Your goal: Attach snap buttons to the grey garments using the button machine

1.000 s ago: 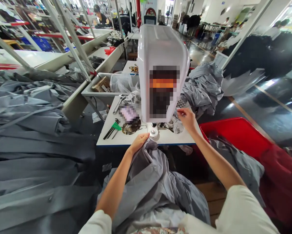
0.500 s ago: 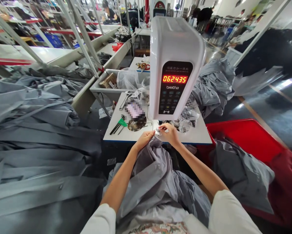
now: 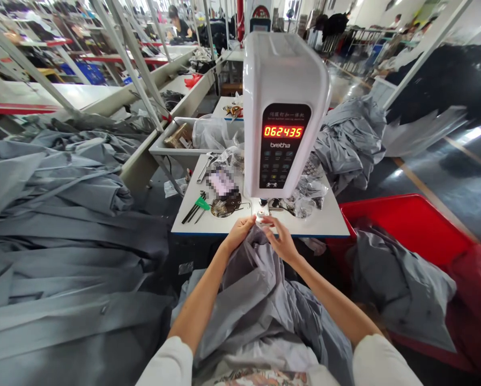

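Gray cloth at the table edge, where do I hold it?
Take the gray cloth by its raised fold, from the near side, as your left hand does: it gathers into a narrow ridge there, while the rest lies loose.

White worktop (image 3: 212,227), blue front edge: slim black tools with green tag (image 3: 195,209) left, steel spanner (image 3: 206,167) behind, round brown dish (image 3: 226,206), clear plastic bag (image 3: 306,197) right.
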Action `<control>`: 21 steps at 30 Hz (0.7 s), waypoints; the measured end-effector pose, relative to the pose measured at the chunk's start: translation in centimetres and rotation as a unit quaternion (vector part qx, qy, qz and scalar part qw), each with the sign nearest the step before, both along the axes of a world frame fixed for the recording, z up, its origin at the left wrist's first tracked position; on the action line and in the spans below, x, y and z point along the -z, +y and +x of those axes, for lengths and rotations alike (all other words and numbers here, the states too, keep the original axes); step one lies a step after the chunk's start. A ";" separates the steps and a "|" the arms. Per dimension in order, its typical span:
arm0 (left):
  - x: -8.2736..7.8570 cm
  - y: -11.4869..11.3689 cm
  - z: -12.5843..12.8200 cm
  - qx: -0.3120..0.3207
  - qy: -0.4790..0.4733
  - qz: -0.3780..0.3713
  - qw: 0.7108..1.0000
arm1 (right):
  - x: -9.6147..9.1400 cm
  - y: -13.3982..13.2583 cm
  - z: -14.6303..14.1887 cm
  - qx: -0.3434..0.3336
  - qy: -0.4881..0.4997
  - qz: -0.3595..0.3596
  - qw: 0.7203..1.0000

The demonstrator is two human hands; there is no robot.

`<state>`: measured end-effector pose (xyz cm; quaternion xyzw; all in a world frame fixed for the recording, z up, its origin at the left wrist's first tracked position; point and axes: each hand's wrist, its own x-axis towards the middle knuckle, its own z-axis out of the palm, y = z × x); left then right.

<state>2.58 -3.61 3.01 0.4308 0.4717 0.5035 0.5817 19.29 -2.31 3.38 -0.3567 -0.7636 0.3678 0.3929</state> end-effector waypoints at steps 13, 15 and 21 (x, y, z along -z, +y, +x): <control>-1.1 0.9 0.1 -0.028 0.141 0.072 0.987 | 0.6 2.5 -0.9 0.053 0.049 -0.103 0.992; -0.7 1.4 0.2 -0.071 0.186 0.080 0.977 | 0.6 3.2 -1.3 0.063 0.048 -0.086 0.993; 0.7 3.2 0.7 -0.176 0.299 0.099 0.933 | 1.2 5.4 -2.5 0.098 0.045 -0.087 0.990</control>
